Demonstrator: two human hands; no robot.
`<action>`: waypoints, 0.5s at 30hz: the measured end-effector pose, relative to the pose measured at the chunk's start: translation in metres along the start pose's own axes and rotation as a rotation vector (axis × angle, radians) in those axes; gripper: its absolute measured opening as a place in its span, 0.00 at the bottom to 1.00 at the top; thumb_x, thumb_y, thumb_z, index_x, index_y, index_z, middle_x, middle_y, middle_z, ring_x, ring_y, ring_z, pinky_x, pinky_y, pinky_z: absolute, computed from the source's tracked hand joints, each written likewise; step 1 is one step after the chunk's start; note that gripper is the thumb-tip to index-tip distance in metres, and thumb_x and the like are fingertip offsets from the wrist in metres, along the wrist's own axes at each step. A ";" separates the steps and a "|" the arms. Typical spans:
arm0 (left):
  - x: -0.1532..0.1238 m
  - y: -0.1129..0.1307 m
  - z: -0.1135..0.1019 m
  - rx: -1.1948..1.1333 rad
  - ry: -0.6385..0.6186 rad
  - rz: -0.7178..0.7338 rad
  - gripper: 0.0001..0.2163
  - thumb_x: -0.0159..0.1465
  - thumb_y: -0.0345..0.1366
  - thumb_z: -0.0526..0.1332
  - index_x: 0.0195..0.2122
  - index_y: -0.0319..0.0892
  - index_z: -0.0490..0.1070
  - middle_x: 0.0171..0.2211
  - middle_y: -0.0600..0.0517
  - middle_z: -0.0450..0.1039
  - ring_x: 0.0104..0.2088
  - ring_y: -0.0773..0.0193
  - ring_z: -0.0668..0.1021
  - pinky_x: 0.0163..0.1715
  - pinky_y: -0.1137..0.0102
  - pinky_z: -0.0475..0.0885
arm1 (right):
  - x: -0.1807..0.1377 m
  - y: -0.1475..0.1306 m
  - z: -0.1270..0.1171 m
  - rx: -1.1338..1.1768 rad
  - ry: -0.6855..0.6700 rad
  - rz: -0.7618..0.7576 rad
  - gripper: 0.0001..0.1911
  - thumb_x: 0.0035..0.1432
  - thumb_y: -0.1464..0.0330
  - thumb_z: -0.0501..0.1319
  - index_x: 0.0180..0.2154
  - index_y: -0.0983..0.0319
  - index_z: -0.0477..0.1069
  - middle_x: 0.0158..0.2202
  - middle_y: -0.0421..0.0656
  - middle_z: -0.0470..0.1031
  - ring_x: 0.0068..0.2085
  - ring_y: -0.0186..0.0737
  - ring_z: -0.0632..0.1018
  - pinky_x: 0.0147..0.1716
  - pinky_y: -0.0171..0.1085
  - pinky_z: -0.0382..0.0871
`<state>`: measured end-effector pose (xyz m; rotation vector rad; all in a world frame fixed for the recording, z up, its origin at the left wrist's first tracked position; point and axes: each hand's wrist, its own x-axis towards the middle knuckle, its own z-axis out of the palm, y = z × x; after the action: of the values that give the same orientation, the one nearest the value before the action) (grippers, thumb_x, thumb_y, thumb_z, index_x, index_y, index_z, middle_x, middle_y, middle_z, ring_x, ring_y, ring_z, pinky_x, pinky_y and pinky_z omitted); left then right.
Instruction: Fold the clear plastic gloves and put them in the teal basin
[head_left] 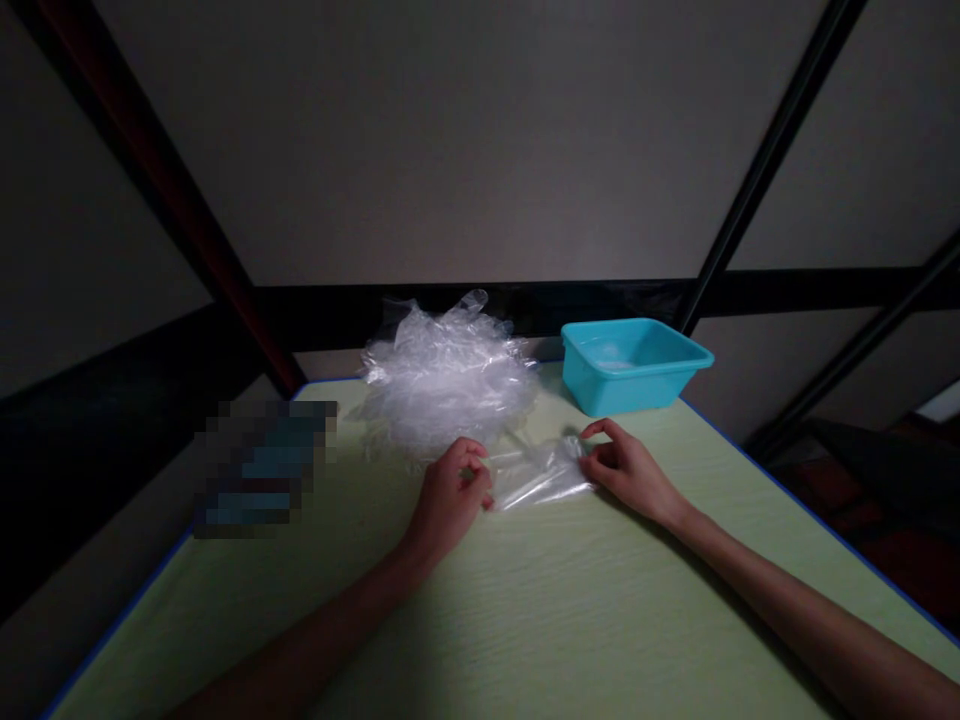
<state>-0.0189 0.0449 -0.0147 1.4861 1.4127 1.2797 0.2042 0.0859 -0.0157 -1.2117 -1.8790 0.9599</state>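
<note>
At the far left a dark red beam [172, 200] leans across the grey wall [450, 130]. The room is dim. The surface [525, 620] is pale green with a blue edge. Your left hand [450, 490] rests on it, its grip narrow, pinching the left end of a clear bag [536, 475] that lies between your hands. Behind is a pile [446, 380] of clear plastic. Your right hand [626, 470] pinches the bag's right end. Beyond it a teal tub [637, 392] stands near the far edge, and a black beam [757, 170] rises at the right.

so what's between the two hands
In the head view, one clear plastic bag lies on the table between the left hand and right hand, each holding an end.
</note>
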 end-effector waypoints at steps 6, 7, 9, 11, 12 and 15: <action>0.000 0.007 0.001 0.026 0.031 -0.027 0.09 0.47 0.32 0.59 0.30 0.41 0.62 0.20 0.62 0.64 0.15 0.68 0.74 0.16 0.76 0.67 | 0.006 0.001 0.004 -0.170 0.075 0.004 0.11 0.47 0.70 0.55 0.36 0.61 0.59 0.17 0.34 0.66 0.18 0.32 0.67 0.18 0.30 0.56; -0.001 0.007 0.002 0.028 0.037 -0.032 0.10 0.46 0.31 0.60 0.31 0.41 0.62 0.20 0.62 0.64 0.15 0.68 0.74 0.16 0.76 0.67 | 0.007 0.001 0.004 -0.178 0.079 0.002 0.10 0.46 0.71 0.55 0.35 0.61 0.59 0.17 0.34 0.66 0.18 0.32 0.66 0.18 0.30 0.55; -0.001 0.007 0.002 0.032 0.046 -0.040 0.12 0.45 0.31 0.61 0.31 0.41 0.62 0.20 0.62 0.64 0.16 0.68 0.74 0.16 0.76 0.67 | 0.007 0.000 0.005 -0.196 0.089 -0.003 0.07 0.46 0.71 0.56 0.31 0.61 0.60 0.16 0.34 0.65 0.18 0.31 0.65 0.17 0.30 0.54; -0.001 0.007 0.002 0.033 0.046 -0.042 0.13 0.44 0.31 0.62 0.32 0.41 0.62 0.20 0.62 0.64 0.16 0.68 0.74 0.16 0.76 0.67 | 0.007 0.001 0.005 -0.203 0.101 -0.010 0.06 0.46 0.71 0.56 0.30 0.61 0.60 0.16 0.35 0.65 0.18 0.32 0.65 0.17 0.29 0.54; 0.000 0.006 0.002 0.033 0.044 -0.042 0.14 0.44 0.31 0.62 0.32 0.41 0.63 0.20 0.62 0.64 0.16 0.68 0.74 0.16 0.76 0.67 | 0.007 0.001 0.005 -0.203 0.106 -0.013 0.05 0.46 0.71 0.56 0.30 0.61 0.60 0.16 0.35 0.65 0.18 0.32 0.65 0.17 0.29 0.54; 0.000 0.006 0.002 0.038 0.034 -0.035 0.15 0.43 0.30 0.63 0.32 0.41 0.63 0.20 0.62 0.65 0.16 0.68 0.74 0.17 0.76 0.67 | 0.006 0.001 0.005 -0.196 0.111 -0.022 0.05 0.48 0.69 0.55 0.30 0.60 0.59 0.16 0.35 0.65 0.18 0.32 0.66 0.17 0.30 0.56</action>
<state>-0.0157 0.0439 -0.0099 1.4643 1.4866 1.2683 0.1981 0.0910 -0.0178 -1.3270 -1.9278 0.6947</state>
